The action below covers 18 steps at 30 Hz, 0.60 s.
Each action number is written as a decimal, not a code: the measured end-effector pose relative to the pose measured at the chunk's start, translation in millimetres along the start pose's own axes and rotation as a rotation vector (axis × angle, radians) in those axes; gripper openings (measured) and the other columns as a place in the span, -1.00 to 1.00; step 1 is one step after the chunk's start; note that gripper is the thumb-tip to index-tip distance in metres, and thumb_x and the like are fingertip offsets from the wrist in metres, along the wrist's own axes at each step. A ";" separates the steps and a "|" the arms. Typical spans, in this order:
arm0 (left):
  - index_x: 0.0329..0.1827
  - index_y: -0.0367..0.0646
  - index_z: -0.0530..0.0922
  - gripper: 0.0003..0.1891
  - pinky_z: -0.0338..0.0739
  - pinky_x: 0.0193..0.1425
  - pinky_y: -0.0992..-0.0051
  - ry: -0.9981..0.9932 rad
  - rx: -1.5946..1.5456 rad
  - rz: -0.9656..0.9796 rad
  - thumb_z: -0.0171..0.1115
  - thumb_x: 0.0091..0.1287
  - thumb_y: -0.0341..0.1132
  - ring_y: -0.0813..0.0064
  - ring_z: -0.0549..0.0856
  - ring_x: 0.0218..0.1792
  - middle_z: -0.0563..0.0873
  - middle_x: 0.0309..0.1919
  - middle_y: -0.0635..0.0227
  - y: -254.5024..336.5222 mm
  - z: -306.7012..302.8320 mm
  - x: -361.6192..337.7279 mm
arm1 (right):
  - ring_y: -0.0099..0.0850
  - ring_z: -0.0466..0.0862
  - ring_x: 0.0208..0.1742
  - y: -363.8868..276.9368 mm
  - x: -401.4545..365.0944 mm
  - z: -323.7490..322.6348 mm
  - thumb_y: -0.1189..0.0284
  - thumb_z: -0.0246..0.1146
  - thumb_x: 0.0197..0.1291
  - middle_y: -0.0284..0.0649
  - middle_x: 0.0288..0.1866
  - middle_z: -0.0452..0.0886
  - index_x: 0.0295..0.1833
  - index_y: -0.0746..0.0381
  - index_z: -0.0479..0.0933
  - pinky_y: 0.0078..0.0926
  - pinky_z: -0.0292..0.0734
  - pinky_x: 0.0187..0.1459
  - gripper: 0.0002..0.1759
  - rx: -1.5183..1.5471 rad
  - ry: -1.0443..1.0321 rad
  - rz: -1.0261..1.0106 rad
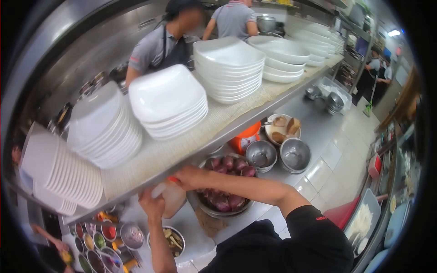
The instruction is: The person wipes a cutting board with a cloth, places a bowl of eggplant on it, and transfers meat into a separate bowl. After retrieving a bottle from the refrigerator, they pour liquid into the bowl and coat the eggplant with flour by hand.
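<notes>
Below the plate shelf, my left hand (152, 204) is wrapped round the side of a whitish translucent container (173, 199). My right hand (189, 177) is closed at the container's top, on a small red piece (173, 179) that looks like its cap. To the right of the container, a large metal bowl (223, 213) holds several red onions (221, 200), partly hidden by my right forearm. Near my left forearm stands a bowl of cut pieces (173, 240).
Stacked white plates (168, 98) line the shelf (182, 154) above my hands. Metal bowls (295, 154) and an orange container (247, 136) stand ahead right. Small ingredient bowls (99, 240) sit lower left. Two people (159, 50) work beyond the shelf; another person's hand (61, 245) shows far left.
</notes>
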<state>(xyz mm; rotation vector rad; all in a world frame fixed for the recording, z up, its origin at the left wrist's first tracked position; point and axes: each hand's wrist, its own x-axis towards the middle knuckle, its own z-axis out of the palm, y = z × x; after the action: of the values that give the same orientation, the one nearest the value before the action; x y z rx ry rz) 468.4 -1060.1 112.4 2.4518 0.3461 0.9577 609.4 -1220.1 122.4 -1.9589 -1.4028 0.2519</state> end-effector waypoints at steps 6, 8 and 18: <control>-0.35 -0.46 0.66 -0.79 0.56 -0.07 0.22 0.212 -0.096 -0.134 0.38 0.09 -0.41 -0.01 0.72 -0.27 0.75 -0.35 -0.03 -33.9 79.3 35.7 | 0.08 0.55 0.06 15.9 -40.8 -15.7 0.50 0.28 0.03 0.01 -0.04 0.55 0.09 0.25 0.51 -0.16 0.50 0.06 -0.57 0.138 0.190 0.098; -0.32 -0.47 0.65 -0.71 0.56 -0.05 0.22 0.169 0.112 -0.091 0.39 0.09 -0.32 0.00 0.71 -0.25 0.74 -0.30 -0.04 -113.9 140.6 33.2 | 0.06 0.55 0.08 18.5 -70.6 -14.8 0.48 0.31 0.04 0.03 0.00 0.52 0.16 0.29 0.48 -0.15 0.49 0.06 -0.50 0.234 0.224 0.025; -0.02 -0.44 0.56 -0.32 0.54 0.04 0.22 -0.047 0.212 -0.275 0.47 -0.01 0.02 0.02 0.65 -0.08 0.64 -0.09 -0.05 -57.9 201.4 81.0 | -0.06 0.62 0.06 -0.4 -257.5 -72.2 0.34 0.44 0.05 -0.02 0.11 0.59 0.19 0.26 0.48 -0.23 0.50 0.09 -0.42 0.422 0.719 0.263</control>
<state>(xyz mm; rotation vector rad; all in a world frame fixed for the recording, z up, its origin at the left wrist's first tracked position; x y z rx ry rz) 662.2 -1047.9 -0.5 2.5215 0.7818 0.7784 546.0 -1479.8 115.3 -1.6288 -0.5738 -0.0450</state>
